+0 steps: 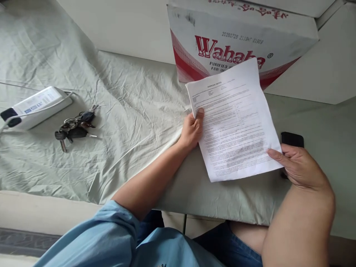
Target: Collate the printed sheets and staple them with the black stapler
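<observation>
Light-blue sleeve, nearest lens, lower edge. Left hand: fingers pinching left edge of printed sheet, keeping it lifted and tilted for reading. Right hand: fingers closed on sheet's lower right corner. Black phone part-hidden behind. Keys, power strip well apart on cloth-draped surface. Wahaha carton behind sheet.

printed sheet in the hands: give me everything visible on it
The sheet is white paper, densely printed in small black text under a short centred heading, too small to read. It looks flat and uncreased, turned slightly anticlockwise, held over the cloth in front of the box, whose print it partly covers. The left hand pinches its left edge; the right hand holds its lower right corner, thumb on top.
</observation>
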Action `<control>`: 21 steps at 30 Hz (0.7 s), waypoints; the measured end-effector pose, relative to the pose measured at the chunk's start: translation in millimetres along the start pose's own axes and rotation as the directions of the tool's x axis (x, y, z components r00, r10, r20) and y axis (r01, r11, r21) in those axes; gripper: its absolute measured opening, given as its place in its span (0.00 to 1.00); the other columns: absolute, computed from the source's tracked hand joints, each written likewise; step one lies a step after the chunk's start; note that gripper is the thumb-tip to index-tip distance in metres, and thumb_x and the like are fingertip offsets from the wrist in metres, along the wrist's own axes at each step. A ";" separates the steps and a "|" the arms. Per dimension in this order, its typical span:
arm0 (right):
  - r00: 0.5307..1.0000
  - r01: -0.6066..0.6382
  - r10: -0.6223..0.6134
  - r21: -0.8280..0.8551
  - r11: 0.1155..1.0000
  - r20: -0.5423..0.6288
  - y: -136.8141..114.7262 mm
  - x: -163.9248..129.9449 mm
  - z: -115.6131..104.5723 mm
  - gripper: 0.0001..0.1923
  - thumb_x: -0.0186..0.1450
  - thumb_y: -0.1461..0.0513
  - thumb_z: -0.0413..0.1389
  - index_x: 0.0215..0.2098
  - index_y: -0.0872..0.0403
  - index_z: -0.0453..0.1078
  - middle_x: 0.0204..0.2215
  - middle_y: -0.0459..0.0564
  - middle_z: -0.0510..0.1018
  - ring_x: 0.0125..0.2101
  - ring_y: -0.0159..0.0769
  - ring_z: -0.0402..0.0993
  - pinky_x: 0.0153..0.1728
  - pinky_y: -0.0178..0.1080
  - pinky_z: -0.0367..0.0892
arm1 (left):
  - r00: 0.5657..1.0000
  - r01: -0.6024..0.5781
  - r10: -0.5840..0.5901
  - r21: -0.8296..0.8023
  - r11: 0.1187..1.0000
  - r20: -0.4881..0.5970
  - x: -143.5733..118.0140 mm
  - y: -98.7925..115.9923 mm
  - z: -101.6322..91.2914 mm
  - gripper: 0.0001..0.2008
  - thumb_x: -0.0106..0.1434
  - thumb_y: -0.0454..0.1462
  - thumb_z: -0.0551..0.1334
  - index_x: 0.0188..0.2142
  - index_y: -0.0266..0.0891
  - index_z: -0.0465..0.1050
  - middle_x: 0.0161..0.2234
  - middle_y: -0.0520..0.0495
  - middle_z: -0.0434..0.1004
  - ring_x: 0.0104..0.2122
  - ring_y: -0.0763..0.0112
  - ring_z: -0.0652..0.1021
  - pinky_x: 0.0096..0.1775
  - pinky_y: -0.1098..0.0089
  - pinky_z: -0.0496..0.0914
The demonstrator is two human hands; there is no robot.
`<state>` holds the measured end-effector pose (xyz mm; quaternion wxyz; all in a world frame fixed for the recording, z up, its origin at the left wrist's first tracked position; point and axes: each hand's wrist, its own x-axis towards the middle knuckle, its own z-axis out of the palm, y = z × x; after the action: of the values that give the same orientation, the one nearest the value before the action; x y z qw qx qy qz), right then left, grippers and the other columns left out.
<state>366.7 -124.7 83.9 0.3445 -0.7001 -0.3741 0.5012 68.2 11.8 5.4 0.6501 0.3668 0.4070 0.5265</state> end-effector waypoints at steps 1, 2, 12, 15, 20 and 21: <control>1.000 -0.002 0.002 -0.002 1.000 0.012 -0.4 -1.4 -1.8 0.30 0.52 0.36 0.83 0.37 0.47 0.87 0.35 0.51 0.92 0.37 0.51 0.91 0.41 0.51 0.89 | 1.000 -0.004 0.004 0.017 1.000 0.016 -1.1 -0.8 -0.3 0.30 0.69 0.66 0.74 0.46 0.42 0.84 0.46 0.40 0.91 0.64 0.44 0.86 0.60 0.55 0.83; 1.000 -0.003 0.003 -0.009 1.000 0.020 -0.8 -2.3 -2.9 0.31 0.51 0.36 0.84 0.38 0.47 0.88 0.37 0.51 0.93 0.38 0.51 0.91 0.42 0.51 0.90 | 1.000 -0.008 0.008 0.030 1.000 0.022 -2.0 -1.2 -0.6 0.30 0.70 0.66 0.74 0.46 0.42 0.84 0.46 0.40 0.91 0.64 0.45 0.86 0.59 0.55 0.83; 1.000 -0.005 0.006 -0.056 0.998 0.021 -1.9 -1.4 -5.9 0.30 0.48 0.37 0.85 0.35 0.46 0.86 0.34 0.49 0.90 0.36 0.46 0.87 0.42 0.47 0.88 | 0.997 0.037 -0.035 -0.023 0.999 0.067 -1.0 9.3 -0.4 0.32 0.68 0.67 0.74 0.46 0.41 0.85 0.42 0.40 0.92 0.58 0.45 0.89 0.58 0.53 0.84; 1.000 0.014 -0.014 -0.014 1.000 0.005 -1.8 0.3 -3.7 0.30 0.50 0.37 0.84 0.40 0.43 0.86 0.34 0.48 0.90 0.40 0.49 0.89 0.45 0.48 0.88 | 0.975 0.099 -0.105 0.043 0.994 0.197 -5.5 7.8 -1.0 0.35 0.66 0.69 0.75 0.45 0.40 0.86 0.40 0.40 0.91 0.53 0.45 0.90 0.55 0.54 0.85; 0.995 0.074 -0.067 0.098 0.992 -0.072 -2.7 5.9 8.8 0.30 0.53 0.34 0.81 0.41 0.43 0.86 0.37 0.50 0.92 0.44 0.54 0.91 0.48 0.55 0.89 | 0.860 0.136 -0.227 0.224 0.965 0.456 -16.3 11.7 -0.9 0.34 0.68 0.69 0.73 0.38 0.40 0.86 0.34 0.42 0.88 0.38 0.55 0.88 0.43 0.60 0.83; 0.991 0.089 -0.078 0.111 0.990 -0.107 -2.3 7.0 10.5 0.30 0.52 0.34 0.81 0.39 0.43 0.86 0.37 0.51 0.92 0.44 0.55 0.91 0.47 0.56 0.89 | 0.848 0.128 -0.235 0.247 0.960 0.475 -17.4 13.2 -1.3 0.32 0.68 0.68 0.73 0.35 0.41 0.85 0.32 0.44 0.86 0.35 0.58 0.86 0.40 0.61 0.82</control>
<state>357.7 -116.3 80.0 0.4238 -0.6875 -0.3554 0.4706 59.9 -2.9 19.3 0.7386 0.5156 0.3100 0.3042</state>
